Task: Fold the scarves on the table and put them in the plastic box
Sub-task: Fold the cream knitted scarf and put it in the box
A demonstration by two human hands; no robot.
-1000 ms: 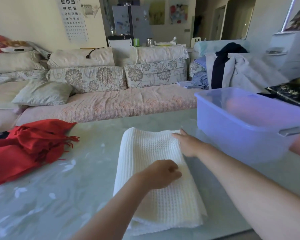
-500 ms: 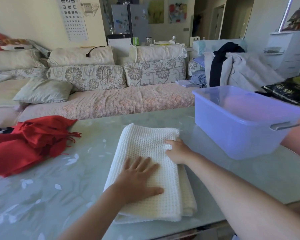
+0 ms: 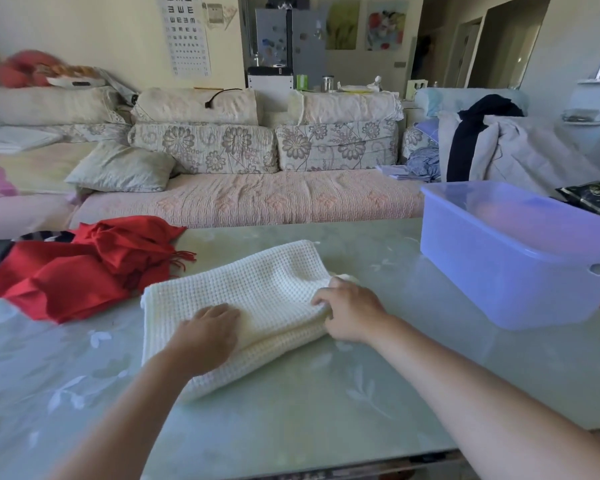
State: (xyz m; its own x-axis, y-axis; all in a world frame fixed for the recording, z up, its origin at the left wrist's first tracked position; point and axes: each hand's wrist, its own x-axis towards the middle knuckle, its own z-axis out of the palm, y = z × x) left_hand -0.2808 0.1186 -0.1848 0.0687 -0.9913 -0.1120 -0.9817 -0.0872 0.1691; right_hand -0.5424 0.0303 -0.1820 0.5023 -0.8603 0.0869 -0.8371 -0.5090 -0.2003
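Observation:
A folded white waffle-knit scarf [image 3: 257, 292] lies in the middle of the pale green table [image 3: 291, 410]. My left hand [image 3: 208, 336] rests on its near part, fingers bent slightly over the cloth. My right hand [image 3: 352, 311] grips the scarf's right edge, where the fabric bunches and lifts a little. A crumpled red scarf [image 3: 84, 268] with fringe sits at the table's left. The translucent blue plastic box [image 3: 520, 258] stands at the right, and no scarf shows inside it.
A long sofa [image 3: 243, 199] with floral cushions runs behind the table. Clothes [image 3: 499, 147] are piled on its right end. A dark patterned object [image 3: 593, 199] lies behind the box. The table's near edge [image 3: 326, 469] is close to me.
The white scarf has turned and now lies slanted, its far end toward the right. My right hand moved from on top of it to gripping its right edge. My left hand still rests on it.

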